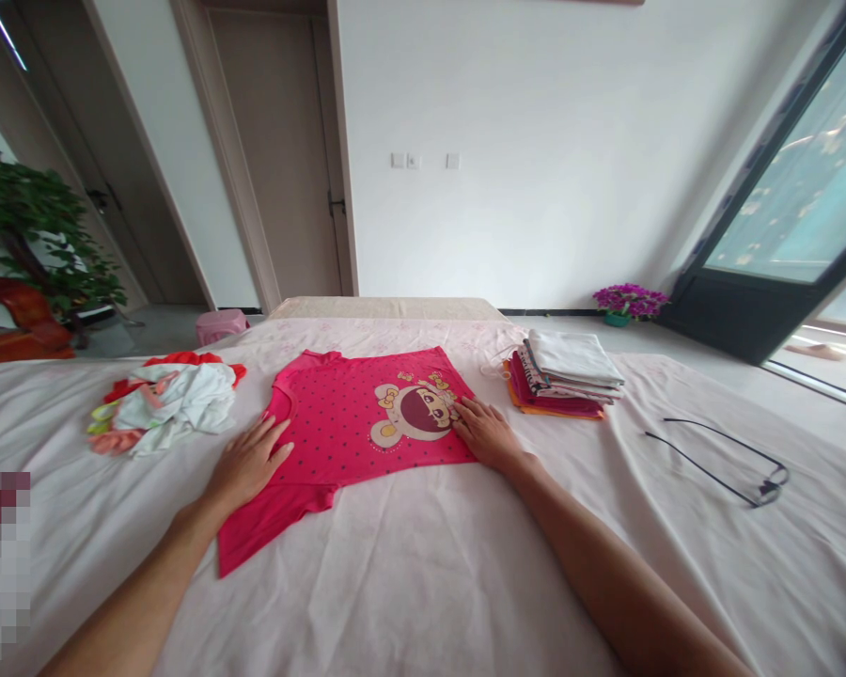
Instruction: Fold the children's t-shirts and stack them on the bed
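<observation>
A pink T-shirt with dark dots and a cartoon character print lies spread sideways on the sheet-covered surface, its neck to the left and its hem to the right. One sleeve points toward me at the lower left; the far sleeve looks folded or bunched. My left hand rests flat on the shirt near the neckline, fingers stretched out. At the hem end, beside the print, my right hand lies on the fabric with its fingers extended. Neither hand grips the cloth.
A crumpled pile of clothes sits to the left. On the right stands a stack of folded clothes, with eyeglasses nearer me. Beyond the surface are a pink stool, a potted plant and purple flowers.
</observation>
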A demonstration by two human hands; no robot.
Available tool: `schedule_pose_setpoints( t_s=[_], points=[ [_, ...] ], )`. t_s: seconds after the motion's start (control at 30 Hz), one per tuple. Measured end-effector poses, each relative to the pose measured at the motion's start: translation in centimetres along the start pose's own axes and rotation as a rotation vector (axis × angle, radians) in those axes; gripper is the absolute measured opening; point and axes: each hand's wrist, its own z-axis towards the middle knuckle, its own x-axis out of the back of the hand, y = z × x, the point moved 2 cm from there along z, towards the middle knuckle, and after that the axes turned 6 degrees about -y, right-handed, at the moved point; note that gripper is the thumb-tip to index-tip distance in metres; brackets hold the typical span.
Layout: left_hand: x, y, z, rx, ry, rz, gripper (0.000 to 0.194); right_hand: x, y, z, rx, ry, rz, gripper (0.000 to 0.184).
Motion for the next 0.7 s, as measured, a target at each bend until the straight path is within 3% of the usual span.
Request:
schedule_pose_setpoints(
  t_s=[0.7],
  points=[
    [0.03,0.05,0.01,0.006,-0.011,0.002,0.056,-0.29,0.23,0.12,0.017,0.025,-0.001,0.052]
  ],
)
